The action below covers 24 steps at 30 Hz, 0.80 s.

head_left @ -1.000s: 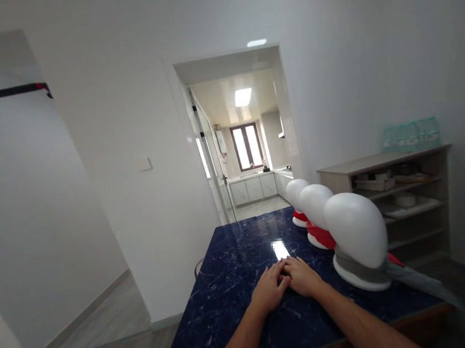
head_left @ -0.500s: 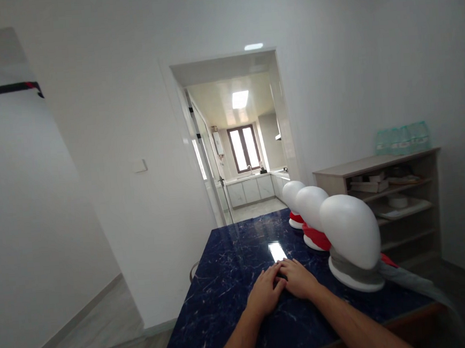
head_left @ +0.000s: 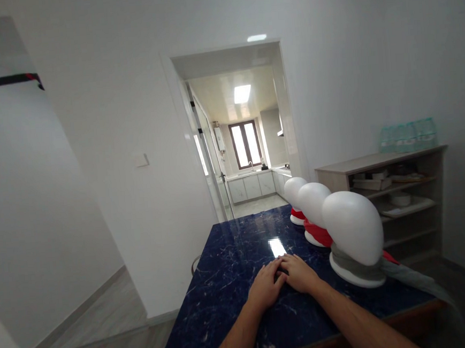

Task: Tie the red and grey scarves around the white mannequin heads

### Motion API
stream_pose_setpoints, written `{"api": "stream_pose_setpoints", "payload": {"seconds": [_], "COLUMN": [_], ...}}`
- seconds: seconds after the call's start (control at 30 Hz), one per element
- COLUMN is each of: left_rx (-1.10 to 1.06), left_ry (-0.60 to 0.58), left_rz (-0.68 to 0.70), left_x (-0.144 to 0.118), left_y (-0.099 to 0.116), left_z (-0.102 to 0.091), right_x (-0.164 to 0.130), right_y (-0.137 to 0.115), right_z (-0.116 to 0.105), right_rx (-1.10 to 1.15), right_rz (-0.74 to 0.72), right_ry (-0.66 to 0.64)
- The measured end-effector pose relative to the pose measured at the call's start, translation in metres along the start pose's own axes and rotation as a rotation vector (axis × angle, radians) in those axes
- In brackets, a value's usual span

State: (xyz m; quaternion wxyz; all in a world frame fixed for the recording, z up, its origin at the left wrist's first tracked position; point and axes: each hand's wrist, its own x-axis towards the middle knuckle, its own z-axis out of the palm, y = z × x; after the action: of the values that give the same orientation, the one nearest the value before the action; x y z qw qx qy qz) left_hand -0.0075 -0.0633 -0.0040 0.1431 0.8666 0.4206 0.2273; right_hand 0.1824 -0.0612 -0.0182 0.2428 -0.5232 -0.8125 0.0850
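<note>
Both hands are laid flat on the dark blue marbled table, low and just right of the middle of the frame. The left hand is spread palm down with nothing held, and the right hand is likewise spread and empty; their fingertips meet, the right fingers slightly overlapping the left. A bright glare with a small blurred patch lies on the tabletop just above the fingertips.

To the right of the hands, three white foam heads are lined up towards the doorway. The nearest head is wrapped at its base in a grey scarf, whose tail trails to the lower right over the table edge. The middle head and the far head are each wrapped in a red scarf.

A resting pose such as this is best kept with the palms pressed evenly and the wrists low, well apart from the nearest head so that it is not nudged; this is offered as a judgement only.

A wooden shelf is seen at the right, a kitchen through the doorway.
</note>
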Motion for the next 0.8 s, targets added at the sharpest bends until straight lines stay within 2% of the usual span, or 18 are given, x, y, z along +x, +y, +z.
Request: {"api": "stream_pose_setpoints", "payload": {"seconds": [0.8], "left_rx": [-0.026], "left_ry": [0.027], "left_rz": [0.025], "left_x": [-0.0009], "left_y": [-0.0022], "left_z": [0.0016], "right_x": [0.0013], "right_y": [0.0043], "right_z": [0.0029], "right_rx": [-0.001], "right_rz": [-0.004], "right_ry": [0.016]}}
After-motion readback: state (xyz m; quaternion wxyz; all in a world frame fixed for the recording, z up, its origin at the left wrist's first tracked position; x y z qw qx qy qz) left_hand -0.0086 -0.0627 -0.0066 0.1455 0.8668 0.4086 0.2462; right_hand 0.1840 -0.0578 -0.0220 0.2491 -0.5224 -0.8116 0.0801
